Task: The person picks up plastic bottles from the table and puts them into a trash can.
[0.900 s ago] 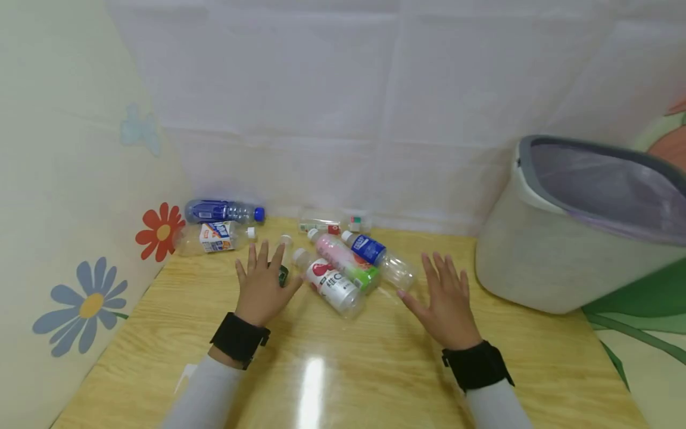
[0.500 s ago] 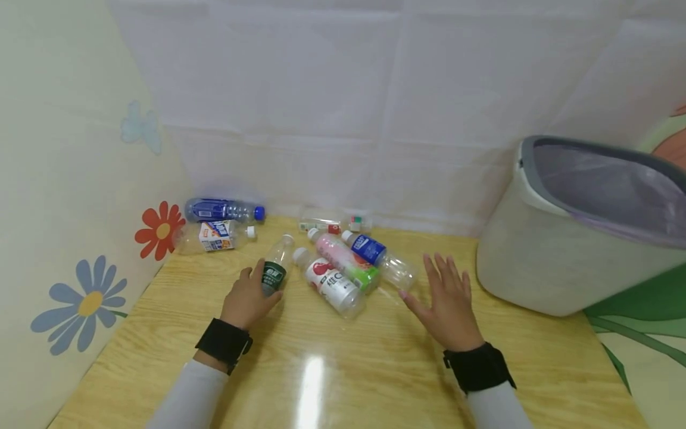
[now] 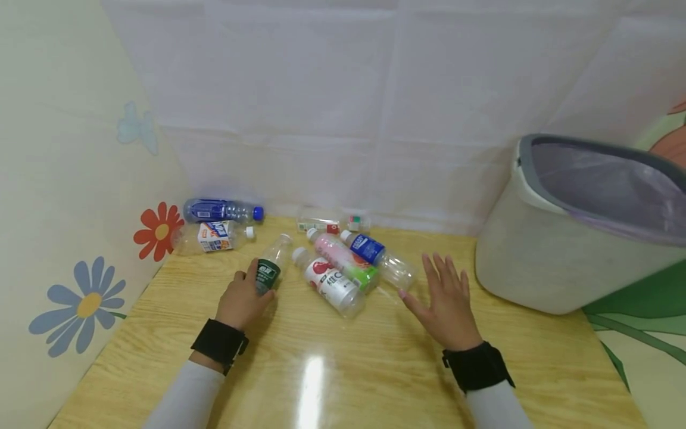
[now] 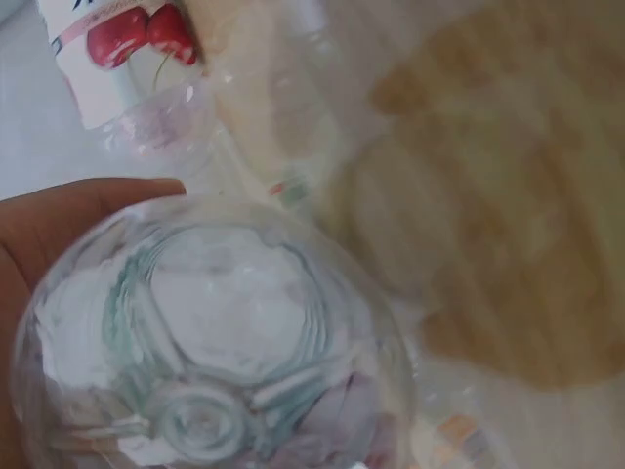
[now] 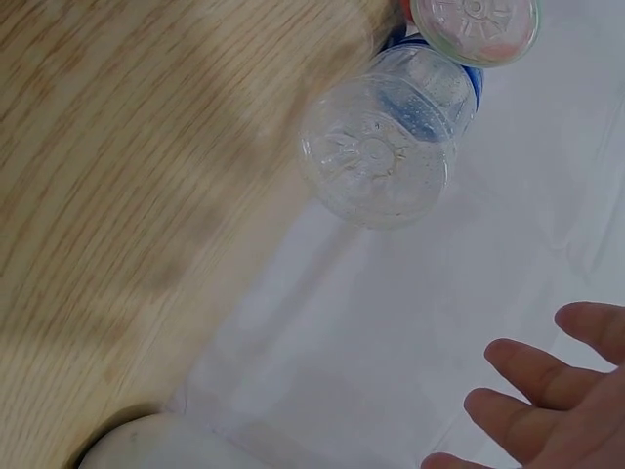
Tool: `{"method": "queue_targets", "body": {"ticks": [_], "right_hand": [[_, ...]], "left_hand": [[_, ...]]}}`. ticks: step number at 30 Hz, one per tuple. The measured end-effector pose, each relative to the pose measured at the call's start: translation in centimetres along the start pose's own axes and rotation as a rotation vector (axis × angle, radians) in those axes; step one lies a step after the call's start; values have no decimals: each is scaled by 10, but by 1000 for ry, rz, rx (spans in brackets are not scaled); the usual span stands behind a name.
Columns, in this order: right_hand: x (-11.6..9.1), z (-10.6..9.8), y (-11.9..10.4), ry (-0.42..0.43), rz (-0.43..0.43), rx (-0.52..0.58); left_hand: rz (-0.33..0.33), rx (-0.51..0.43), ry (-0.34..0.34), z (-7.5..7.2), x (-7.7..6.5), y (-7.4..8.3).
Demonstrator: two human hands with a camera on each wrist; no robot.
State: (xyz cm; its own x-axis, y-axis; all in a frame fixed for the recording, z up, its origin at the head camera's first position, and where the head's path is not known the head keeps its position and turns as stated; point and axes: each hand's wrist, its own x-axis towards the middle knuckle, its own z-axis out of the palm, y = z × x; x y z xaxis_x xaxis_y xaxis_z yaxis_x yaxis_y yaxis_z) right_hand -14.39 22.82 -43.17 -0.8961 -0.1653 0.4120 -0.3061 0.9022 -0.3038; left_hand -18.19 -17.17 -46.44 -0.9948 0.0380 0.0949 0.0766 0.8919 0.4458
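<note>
My left hand (image 3: 241, 301) grips a clear plastic bottle with a dark green label (image 3: 267, 274), thumb on one side and fingers on the other. In the left wrist view the round base of this bottle (image 4: 225, 322) fills the lower left, with my thumb along its edge. My right hand (image 3: 447, 307) is spread with straight fingers, holding nothing. To its left lies a clear bottle with a blue label (image 3: 368, 248); the right wrist view shows this bottle's base (image 5: 376, 151) apart from my fingertips. Beside it lie a pink and green bottle (image 3: 343, 257) and a cherry-labelled bottle (image 3: 332, 283).
A grey-white bin (image 3: 563, 262) with a purple liner stands at the right. Along the back lie a blue bottle (image 3: 217, 210), an orange-and-white labelled bottle (image 3: 215, 236) and a clear bottle (image 3: 321, 220). A white sheet (image 3: 332, 107) covers the back wall behind the wooden table (image 3: 364, 369).
My left hand has drawn back and left from spread fingers over the green-labelled bottle to a grip round it. The bottle has shifted slightly left. My right hand stays nearly still.
</note>
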Motion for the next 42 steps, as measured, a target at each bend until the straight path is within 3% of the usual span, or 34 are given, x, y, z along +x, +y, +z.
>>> {"method": "queue_targets", "body": {"ticks": [5,9,12,16,20,25,29,38,42], "right_hand": [[-1,-1,-4,2,-14,58],[-3,-2,-16,5,-21,181],[-5,-2,-29,-10,-24,270],[-10,1,-46,-59,-36,387],[-14,5,-62,-106,-39,641],[-19,5,-77,-90,-38,1009],[-23,3,-84,-49,-23,1129],[-27,-4,-91,-61,32,1140],[-25,-17,-104,-53,61,1076]], "left_hand": [[18,-65,63,-10,0,8],[46,-226,29,-20,-6,32],[114,-378,-1,-23,-12,59],[270,-541,-32,-17,-23,96],[378,-618,-93,-8,-36,128],[475,-619,-108,5,-55,154],[508,-641,-110,12,-66,163],[538,-626,-102,13,-70,162],[526,-596,-87,10,-70,159]]}}
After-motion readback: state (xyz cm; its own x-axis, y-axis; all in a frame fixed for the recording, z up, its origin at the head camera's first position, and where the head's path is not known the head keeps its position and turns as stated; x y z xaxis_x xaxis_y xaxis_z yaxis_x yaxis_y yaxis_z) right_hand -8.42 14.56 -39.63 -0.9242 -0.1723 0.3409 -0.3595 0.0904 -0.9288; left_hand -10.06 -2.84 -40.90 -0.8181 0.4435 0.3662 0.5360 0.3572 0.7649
